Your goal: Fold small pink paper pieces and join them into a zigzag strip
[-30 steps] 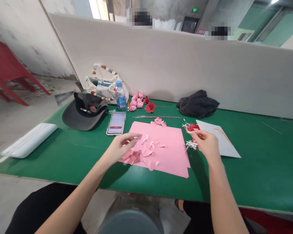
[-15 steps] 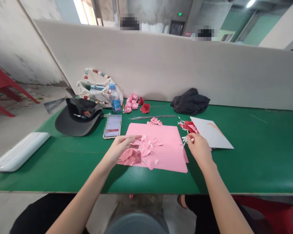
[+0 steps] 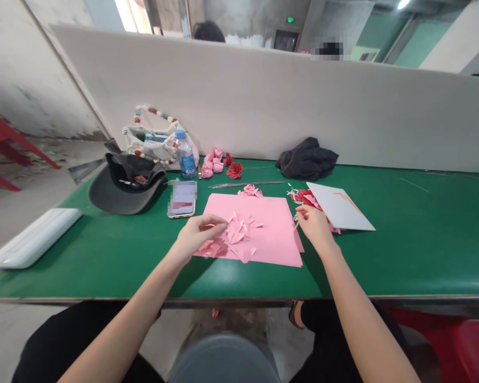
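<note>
A pink paper sheet point(image 3: 269, 229) lies on the green table point(image 3: 403, 255) in front of me, with several small pink paper cut pieces point(image 3: 234, 234) scattered on it. My left hand point(image 3: 197, 234) rests over the left pile of pink pieces, fingers curled and touching them. My right hand point(image 3: 314, 226) is at the sheet's right edge, fingers pinched beside a heap of red and white paper scraps point(image 3: 305, 198); what it pinches is too small to make out. Finished pink and red paper roses point(image 3: 219, 162) sit at the back.
A phone point(image 3: 182, 198), a black cap point(image 3: 125, 183), a white beaded bag point(image 3: 154, 139) and a water bottle point(image 3: 184, 154) stand left. Thin wires point(image 3: 247, 184), a white card point(image 3: 339, 213), a dark cloth point(image 3: 306, 158) and a white divider wall point(image 3: 303, 101) lie behind.
Both hands have drawn slightly toward the sheet's middle; the right hand moved left from the white scraps to the sheet's edge. The camera view shifted.
</note>
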{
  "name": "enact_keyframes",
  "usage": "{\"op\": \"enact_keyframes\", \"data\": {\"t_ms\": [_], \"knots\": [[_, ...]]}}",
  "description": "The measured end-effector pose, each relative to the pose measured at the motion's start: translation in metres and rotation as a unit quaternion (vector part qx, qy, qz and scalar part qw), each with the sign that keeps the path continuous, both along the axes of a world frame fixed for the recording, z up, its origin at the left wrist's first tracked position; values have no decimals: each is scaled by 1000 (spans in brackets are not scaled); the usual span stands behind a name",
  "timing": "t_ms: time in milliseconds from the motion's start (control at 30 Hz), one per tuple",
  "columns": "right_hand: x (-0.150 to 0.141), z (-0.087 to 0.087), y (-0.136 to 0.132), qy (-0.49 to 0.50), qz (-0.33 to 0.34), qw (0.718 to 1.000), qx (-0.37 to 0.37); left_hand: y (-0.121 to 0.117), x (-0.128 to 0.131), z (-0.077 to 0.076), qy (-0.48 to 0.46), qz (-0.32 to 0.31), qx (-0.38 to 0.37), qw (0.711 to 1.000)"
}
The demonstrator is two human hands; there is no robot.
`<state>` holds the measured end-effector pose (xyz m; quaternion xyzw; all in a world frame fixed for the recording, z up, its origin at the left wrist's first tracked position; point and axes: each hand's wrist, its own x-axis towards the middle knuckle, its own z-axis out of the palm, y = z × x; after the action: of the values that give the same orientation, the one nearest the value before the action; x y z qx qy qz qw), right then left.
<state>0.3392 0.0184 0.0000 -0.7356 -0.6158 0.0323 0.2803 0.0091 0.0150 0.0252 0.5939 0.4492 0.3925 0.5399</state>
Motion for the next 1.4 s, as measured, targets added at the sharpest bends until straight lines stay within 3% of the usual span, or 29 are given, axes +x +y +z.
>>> {"op": "enact_keyframes", "data": {"t_ms": [167, 333, 633, 733, 833, 900, 967, 1100, 1200, 1300, 1400], "knots": [[20, 0, 6, -13, -38, 999, -31, -3, -10, -7, -3, -14, 3, 1000], [31, -5, 9, -28, -29, 996, -85, 6, -25, -23, 22, 53, 54, 997], [23, -4, 12, -93, -50, 990, -91, 8, -24, -32, 150, -55, 102, 982], [2, 1, 6, -76, 15, 995, -60, 3, -20, -34, 192, -22, 125, 973], [-39, -1, -9, 45, 163, 985, -40, 2, -19, -35, 219, -3, 154, 964], [-69, -8, -19, 126, 256, 951, -120, 2, -18, -34, 230, -13, 196, 953], [-90, -17, -28, 138, 283, 933, -172, 1, -18, -33, 243, 6, 257, 935], [-106, -27, -36, 132, 279, 935, -174, -8, -12, -30, 222, 41, 331, 916], [-110, -22, -36, 206, 284, 922, -165, -17, -2, -29, 165, 10, 284, 945], [-118, -11, -37, 351, 281, 884, -131, -26, 8, -31, 57, -12, 164, 985], [-126, -2, -40, 414, 280, 862, -83, -32, 13, -35, -6, -75, 34, 997]]}}
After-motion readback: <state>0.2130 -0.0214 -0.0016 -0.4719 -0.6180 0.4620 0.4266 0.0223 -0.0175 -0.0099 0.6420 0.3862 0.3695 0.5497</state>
